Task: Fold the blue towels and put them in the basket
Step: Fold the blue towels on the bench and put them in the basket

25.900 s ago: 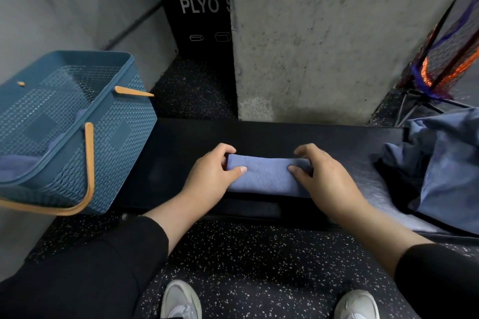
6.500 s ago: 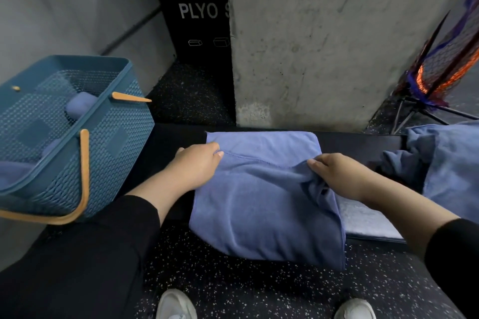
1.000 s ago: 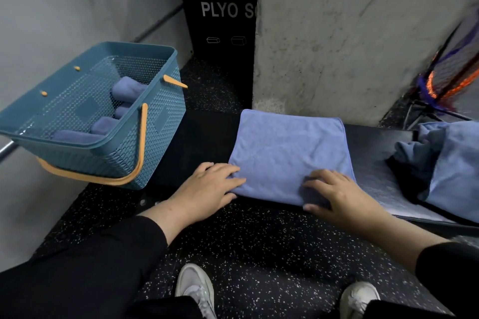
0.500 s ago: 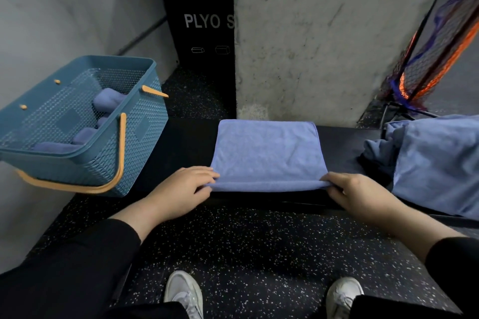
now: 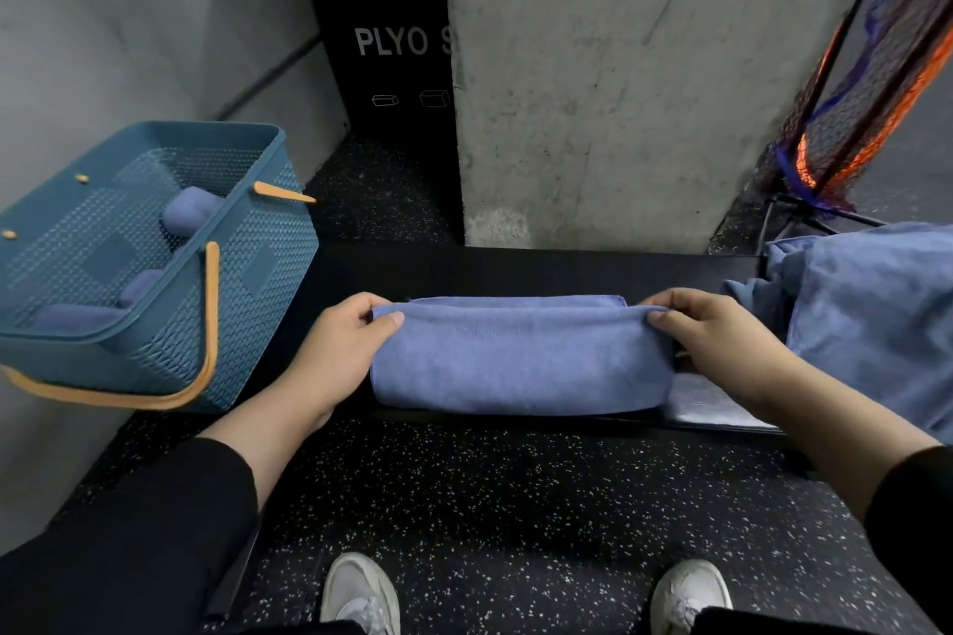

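Left grip (image 5: 338,351) and right grip (image 5: 714,333) pinch folded towel's (image 5: 521,358) opposite ends.

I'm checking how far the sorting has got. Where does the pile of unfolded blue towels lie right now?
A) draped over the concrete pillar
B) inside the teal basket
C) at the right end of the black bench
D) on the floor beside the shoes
C: the rumpled pile of unfolded blue towels lies at the right end of the black bench, past the right hand; the teal basket holds only rolled ones.
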Demonstrator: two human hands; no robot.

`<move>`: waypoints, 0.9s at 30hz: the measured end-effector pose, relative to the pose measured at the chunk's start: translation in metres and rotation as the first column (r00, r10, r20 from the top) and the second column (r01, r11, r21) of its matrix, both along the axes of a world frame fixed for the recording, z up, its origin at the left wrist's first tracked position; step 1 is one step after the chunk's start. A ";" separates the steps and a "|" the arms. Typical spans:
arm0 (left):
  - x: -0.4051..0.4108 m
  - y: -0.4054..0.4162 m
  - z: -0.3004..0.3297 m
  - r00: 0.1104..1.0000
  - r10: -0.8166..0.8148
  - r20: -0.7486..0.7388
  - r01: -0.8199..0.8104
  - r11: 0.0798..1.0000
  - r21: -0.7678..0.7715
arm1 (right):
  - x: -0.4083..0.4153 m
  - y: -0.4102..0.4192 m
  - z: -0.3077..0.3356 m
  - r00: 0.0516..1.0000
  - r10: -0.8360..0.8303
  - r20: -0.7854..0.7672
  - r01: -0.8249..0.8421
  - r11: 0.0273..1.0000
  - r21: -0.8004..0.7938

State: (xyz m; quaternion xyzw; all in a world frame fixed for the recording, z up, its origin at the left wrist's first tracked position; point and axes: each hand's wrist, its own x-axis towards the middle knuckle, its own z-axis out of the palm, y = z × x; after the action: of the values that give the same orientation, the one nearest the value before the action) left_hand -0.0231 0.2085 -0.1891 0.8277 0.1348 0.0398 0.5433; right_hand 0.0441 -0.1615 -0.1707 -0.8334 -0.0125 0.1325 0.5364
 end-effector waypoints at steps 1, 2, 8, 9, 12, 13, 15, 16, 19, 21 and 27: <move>0.008 0.001 -0.002 1.000 0.005 -0.011 -0.005 1.000 0.017 | 0.006 0.002 -0.001 1.000 -0.013 0.015 0.013 1.000 -0.011; 0.016 0.002 -0.004 1.000 0.008 -0.018 -0.008 0.999 0.035 | 0.013 0.005 -0.001 0.999 -0.027 0.037 0.028 0.999 -0.031; 0.065 0.007 -0.018 0.996 0.053 -0.074 -0.035 0.972 0.234 | 0.064 0.026 -0.015 0.990 -0.077 0.115 0.102 0.966 -0.239; 0.071 0.008 -0.021 0.994 0.085 -0.066 -0.060 0.946 0.319 | 0.070 0.029 -0.019 0.991 -0.067 0.118 0.105 0.929 -0.355; 0.083 0.004 -0.023 0.995 0.085 0.046 -0.096 0.824 0.558 | 0.077 0.041 -0.025 0.968 -0.013 0.251 0.172 0.763 -0.623; 0.085 0.000 -0.024 0.996 0.010 0.084 -0.059 0.801 0.596 | 0.074 0.047 -0.025 0.952 0.023 0.306 0.185 0.752 -0.632; 0.085 -0.011 -0.026 0.971 -0.223 0.088 0.104 0.721 0.685 | 0.063 0.064 -0.027 0.914 0.148 0.378 0.121 0.789 -0.603; 0.083 -0.018 -0.030 0.939 -0.340 0.046 0.201 0.653 0.730 | 0.055 0.073 -0.030 0.890 0.230 0.394 0.058 0.800 -0.597; 0.073 -0.043 -0.042 0.798 -0.578 -0.169 0.462 0.409 0.787 | 0.026 0.097 -0.040 0.870 0.421 0.255 -0.187 0.761 -0.621; 0.067 -0.051 -0.049 0.744 -0.597 -0.300 0.557 0.308 0.771 | 0.013 0.101 -0.053 0.873 0.485 0.059 -0.310 0.643 -0.700; 0.054 -0.032 -0.051 0.766 -0.541 -0.348 0.583 0.355 0.731 | 0.014 0.083 -0.070 0.802 0.596 0.048 -0.317 0.492 -0.811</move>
State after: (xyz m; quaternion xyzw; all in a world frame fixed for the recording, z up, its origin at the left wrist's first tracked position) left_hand 0.0305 0.1766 -0.2404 0.9745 -0.1770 -0.1109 0.0817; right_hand 0.0582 -0.0784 -0.2411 -0.9537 -0.2660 0.1258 0.0619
